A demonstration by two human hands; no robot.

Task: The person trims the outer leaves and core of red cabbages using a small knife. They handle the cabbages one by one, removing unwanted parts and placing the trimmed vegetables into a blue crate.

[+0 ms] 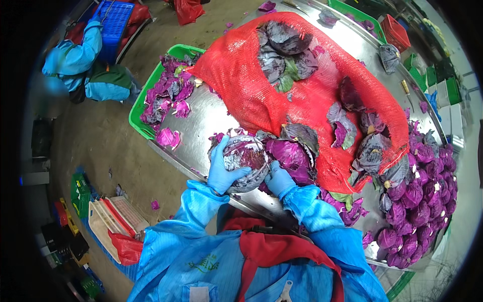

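Observation:
My left hand (222,170), in a blue glove, is shut on a red cabbage (245,160) with dull, whitish outer leaves, its thumb across the near side. At the cabbage's right edge is my right hand (279,180), also gloved, its fingers curled; whether they grip a leaf or a small tool is hidden. Bright purple cabbage leaves (290,156) lie just beyond the right hand. Farther out, a red mesh sack (241,79) spreads over the steel table (202,120), with several dark, untrimmed cabbages (288,37) in and around its openings.
Trimmed purple cabbages (419,204) are heaped at right. Loose leaves fill a green crate (137,113) on the left. A knife (406,92) lies at the table's far right, another (296,6) at its far edge. A person (90,71) bends by a blue crate (115,28).

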